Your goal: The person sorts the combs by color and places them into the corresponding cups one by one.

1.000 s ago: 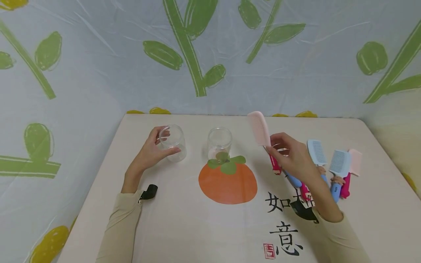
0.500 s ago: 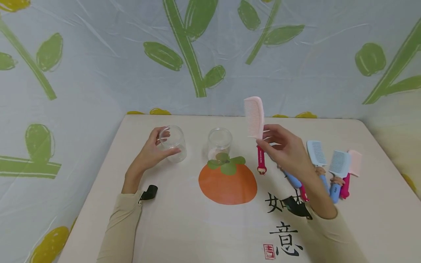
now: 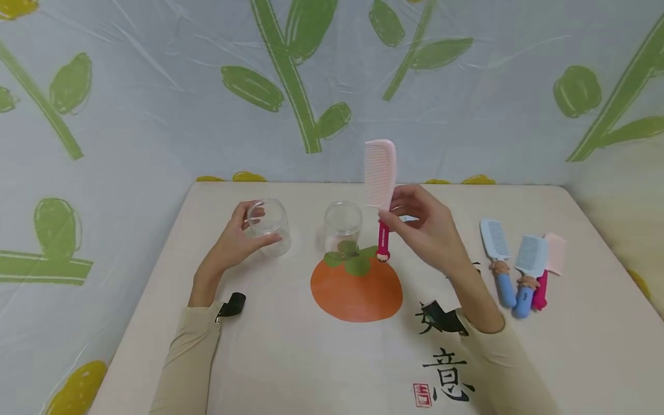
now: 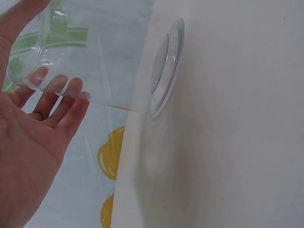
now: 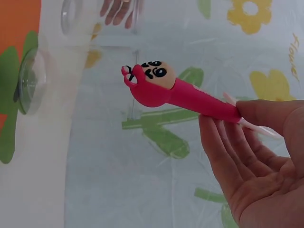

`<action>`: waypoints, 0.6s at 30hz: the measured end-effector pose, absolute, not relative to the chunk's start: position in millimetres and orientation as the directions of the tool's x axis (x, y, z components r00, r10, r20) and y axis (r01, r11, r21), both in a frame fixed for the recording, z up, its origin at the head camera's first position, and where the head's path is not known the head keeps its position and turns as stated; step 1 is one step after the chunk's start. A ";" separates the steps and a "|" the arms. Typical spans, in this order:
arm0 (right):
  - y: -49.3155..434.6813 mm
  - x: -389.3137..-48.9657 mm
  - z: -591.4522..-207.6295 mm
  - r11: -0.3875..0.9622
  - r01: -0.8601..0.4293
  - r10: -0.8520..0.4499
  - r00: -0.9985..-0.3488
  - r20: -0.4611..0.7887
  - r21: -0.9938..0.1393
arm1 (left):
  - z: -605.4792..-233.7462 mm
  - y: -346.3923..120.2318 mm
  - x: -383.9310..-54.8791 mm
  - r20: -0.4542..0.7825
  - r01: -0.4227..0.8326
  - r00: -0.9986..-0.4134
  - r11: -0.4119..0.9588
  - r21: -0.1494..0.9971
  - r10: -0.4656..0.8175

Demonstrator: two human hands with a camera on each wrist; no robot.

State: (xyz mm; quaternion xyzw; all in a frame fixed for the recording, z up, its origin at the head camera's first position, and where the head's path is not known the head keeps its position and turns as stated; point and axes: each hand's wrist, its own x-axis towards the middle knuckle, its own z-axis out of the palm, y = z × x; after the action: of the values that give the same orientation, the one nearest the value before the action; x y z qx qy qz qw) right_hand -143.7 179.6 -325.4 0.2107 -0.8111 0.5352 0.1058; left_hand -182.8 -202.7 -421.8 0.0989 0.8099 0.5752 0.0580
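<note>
My left hand (image 3: 228, 245) curls round the left clear cup (image 3: 276, 219), thumb on the near side and fingers on the far side. The left wrist view shows the upright cup's clear wall (image 4: 114, 61) and its base on the table. My right hand (image 3: 430, 233) pinches a pale pink comb (image 3: 380, 173) where its head meets the handle. That comb is held upright above the table, teeth to the left. In the right wrist view its red-pink handle (image 5: 204, 102) ends in a cartoon face. Just left of the comb stands a second clear cup (image 3: 343, 218).
Right of my right arm lie two blue combs (image 3: 496, 245) and a pink comb (image 3: 556, 253). A pale blue piece shows behind my right fingers, mostly hidden. The white table (image 3: 290, 357) carries an orange fruit print (image 3: 355, 294) and black characters. A leaf-patterned curtain (image 3: 181, 104) hangs behind.
My right hand has carried the pink comb left and upward, turning it from tilted to upright, beside the second cup. My left hand and its cup stay in place.
</note>
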 end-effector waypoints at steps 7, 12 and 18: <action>160.6 -149.3 -324.1 0.190 -0.461 -0.200 -0.883 0.426 -0.867 | -422.0 -202.4 -183.5 0.029 0.101 -0.972 0.303 0.948 0.233; 143.8 -154.8 -323.5 0.110 -0.478 -0.169 -0.873 0.458 -0.871 | -422.9 -202.6 -183.1 0.028 0.098 -0.973 0.303 0.948 0.228; 126.6 -159.6 -322.2 0.069 -0.515 -0.168 -0.850 0.499 -0.854 | -423.3 -203.6 -182.8 0.028 0.102 -0.974 0.321 0.942 0.225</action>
State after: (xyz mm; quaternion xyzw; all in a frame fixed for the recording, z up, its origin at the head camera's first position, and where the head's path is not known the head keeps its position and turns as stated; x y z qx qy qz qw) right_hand -159.6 126.6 -322.2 0.2375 -0.7185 0.6395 0.1358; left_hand -182.8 -203.6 -423.3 0.1008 0.8109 0.5739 0.0540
